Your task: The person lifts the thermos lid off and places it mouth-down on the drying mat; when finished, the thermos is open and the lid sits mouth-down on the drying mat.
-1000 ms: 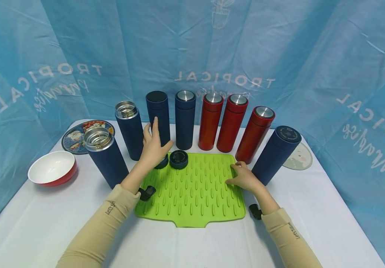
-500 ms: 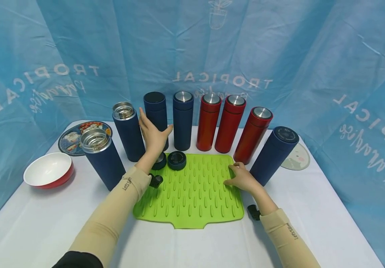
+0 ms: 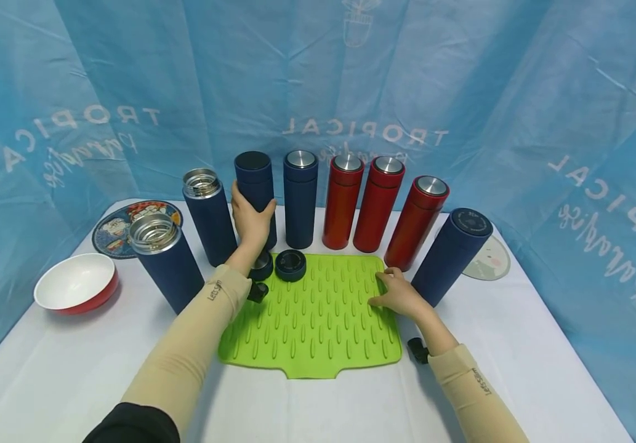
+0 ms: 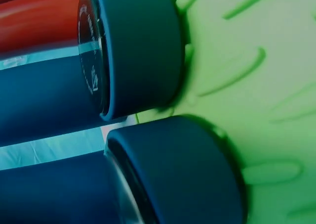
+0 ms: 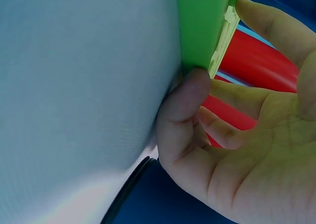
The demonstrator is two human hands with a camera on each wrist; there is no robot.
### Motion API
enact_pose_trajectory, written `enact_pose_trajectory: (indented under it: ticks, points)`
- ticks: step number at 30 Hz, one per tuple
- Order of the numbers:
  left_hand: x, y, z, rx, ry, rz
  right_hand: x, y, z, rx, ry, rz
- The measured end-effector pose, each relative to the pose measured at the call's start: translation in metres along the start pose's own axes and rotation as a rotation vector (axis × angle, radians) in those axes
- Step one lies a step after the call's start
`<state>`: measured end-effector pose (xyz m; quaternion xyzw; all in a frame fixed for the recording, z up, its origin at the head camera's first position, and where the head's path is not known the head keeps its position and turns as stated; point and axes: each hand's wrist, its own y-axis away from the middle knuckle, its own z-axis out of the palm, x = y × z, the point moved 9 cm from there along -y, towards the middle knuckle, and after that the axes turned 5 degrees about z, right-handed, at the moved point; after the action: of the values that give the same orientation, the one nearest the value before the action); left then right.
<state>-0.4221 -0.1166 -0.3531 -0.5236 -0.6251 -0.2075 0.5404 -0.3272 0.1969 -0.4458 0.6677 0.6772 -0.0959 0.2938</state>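
At the back, my left hand (image 3: pixel 251 224) grips a navy thermos bottle (image 3: pixel 257 184) with a dark lid, fingers along its left side and thumb at its right. Two navy lids, a right one (image 3: pixel 290 266) and a left one (image 3: pixel 261 267), lie on the green ridged mat (image 3: pixel 318 320). The left wrist view shows the lids (image 4: pixel 143 51) up close, but not the hand. My right hand (image 3: pixel 401 293) rests at the mat's right edge, fingers loosely bent and touching it. Beside that hand stands a navy bottle (image 3: pixel 453 255) with a printed lid.
Two lidless navy bottles, a front one (image 3: pixel 167 261) and a rear one (image 3: pixel 210 215), stand at left. A navy bottle (image 3: pixel 300 200) and several red bottles (image 3: pixel 342 200) line the back. A bowl (image 3: pixel 76 283) and round mat (image 3: pixel 124 231) lie left; a pale mat (image 3: pixel 489 258) lies right.
My left hand has moved forward from in front of the lidded navy bottle and closed around it. The right hand stays at the mat's edge. The head view has shifted slightly.
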Motion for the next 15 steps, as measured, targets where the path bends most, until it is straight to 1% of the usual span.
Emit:
enact_pose_trajectory:
  ticks: [6,10,13,15]
  points:
    - [0.000,-0.005,-0.006,0.017,0.006,0.017,-0.001,-0.001,-0.001,-0.007,-0.001,-0.002]
    - [0.000,-0.004,-0.010,0.033,0.036,0.026,-0.002,-0.001,-0.001,-0.004,-0.002,-0.009]
    - [0.007,0.000,-0.012,0.035,0.061,0.060,-0.002,-0.001,0.000,-0.002,0.003,-0.012]
    - [0.016,0.003,-0.014,0.034,0.067,0.109,-0.001,-0.001,0.000,-0.002,0.005,-0.010]
